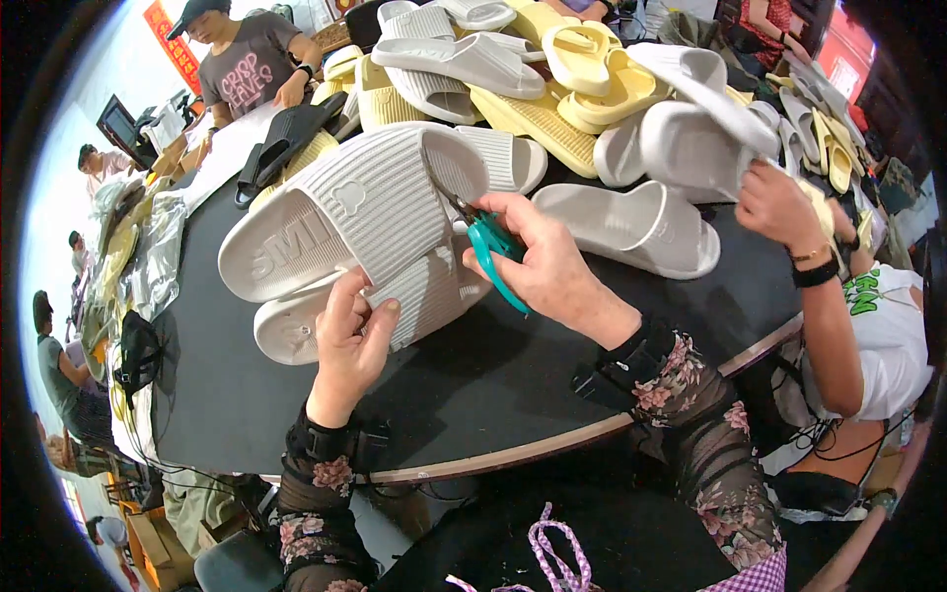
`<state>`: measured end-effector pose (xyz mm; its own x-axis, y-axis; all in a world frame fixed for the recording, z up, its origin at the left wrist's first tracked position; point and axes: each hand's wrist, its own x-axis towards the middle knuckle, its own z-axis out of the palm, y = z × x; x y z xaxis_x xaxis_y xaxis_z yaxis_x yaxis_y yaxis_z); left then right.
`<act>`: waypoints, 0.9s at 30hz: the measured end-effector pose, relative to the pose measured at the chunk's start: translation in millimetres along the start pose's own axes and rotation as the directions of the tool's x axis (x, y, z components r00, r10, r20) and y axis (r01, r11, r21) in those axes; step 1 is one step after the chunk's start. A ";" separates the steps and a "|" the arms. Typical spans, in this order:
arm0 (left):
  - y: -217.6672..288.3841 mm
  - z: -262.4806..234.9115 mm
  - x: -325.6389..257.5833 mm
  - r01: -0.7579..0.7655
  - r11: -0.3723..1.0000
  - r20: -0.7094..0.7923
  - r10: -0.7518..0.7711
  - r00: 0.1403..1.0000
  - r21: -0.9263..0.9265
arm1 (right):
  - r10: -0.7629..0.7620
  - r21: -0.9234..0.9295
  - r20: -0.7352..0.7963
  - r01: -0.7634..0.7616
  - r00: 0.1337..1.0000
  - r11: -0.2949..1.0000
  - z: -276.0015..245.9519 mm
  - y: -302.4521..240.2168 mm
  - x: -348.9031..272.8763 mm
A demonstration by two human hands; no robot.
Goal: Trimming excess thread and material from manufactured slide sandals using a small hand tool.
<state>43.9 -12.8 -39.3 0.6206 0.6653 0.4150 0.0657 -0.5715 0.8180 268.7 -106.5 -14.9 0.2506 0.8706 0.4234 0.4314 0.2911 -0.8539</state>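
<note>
Holding two gray slippers (350, 222) over the table (533, 385), in from its near edge, the left hand (352, 335) curls by the strap (395, 187) while the right hand (543, 261) grips teal scissors (491, 249). Likely light, bendy and tough, the slippers seem best held along the sole (252, 252).

White wall (123, 61), red banner (173, 47); dark table (217, 380), grey chair (237, 565)

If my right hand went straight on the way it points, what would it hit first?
Your right hand, with the teal snips leading, would likely meet the upper grey slipper first; depth makes exact contact hard to judge.
</note>
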 end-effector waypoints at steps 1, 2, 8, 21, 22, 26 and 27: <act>-0.1 0.5 0.1 0.000 1.000 0.000 0.000 1.000 0.000 | -0.029 0.010 -0.010 0.029 1.000 1.000 -0.1 1.1 0.2; -0.2 0.9 0.1 0.004 1.000 -0.003 -0.004 1.000 0.001 | -0.029 0.010 -0.010 0.029 1.000 1.000 -0.5 0.9 0.1; -3.1 -0.5 -0.2 -0.004 1.000 -0.021 0.005 1.000 0.010 | -0.027 0.068 -0.032 0.029 0.999 0.997 -0.1 3.6 0.6; -8.0 -5.5 13.2 -0.073 0.984 -0.186 0.042 0.982 -0.164 | -0.120 0.001 -0.119 0.121 0.986 0.993 -20.0 24.7 13.3; -7.6 -5.2 14.3 -0.053 0.973 -0.213 0.004 0.977 -0.225 | -0.119 0.001 -0.120 0.120 0.986 0.993 -20.0 25.1 13.1; -10.4 -12.7 16.6 -0.026 0.968 -0.193 -0.023 0.981 -0.248 | -0.160 -0.088 -0.084 0.152 0.984 0.984 -20.6 18.6 12.0; -11.5 -14.2 16.1 -0.026 0.969 -0.193 -0.022 0.981 -0.246 | -0.136 -0.093 -0.071 0.130 0.988 0.987 -21.1 15.6 11.7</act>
<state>42.1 11.3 -36.3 0.4564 0.7582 0.4656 -0.1449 -0.4530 0.8797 296.6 -100.1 -16.9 0.2501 0.7924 0.5564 0.5392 0.3633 -0.7598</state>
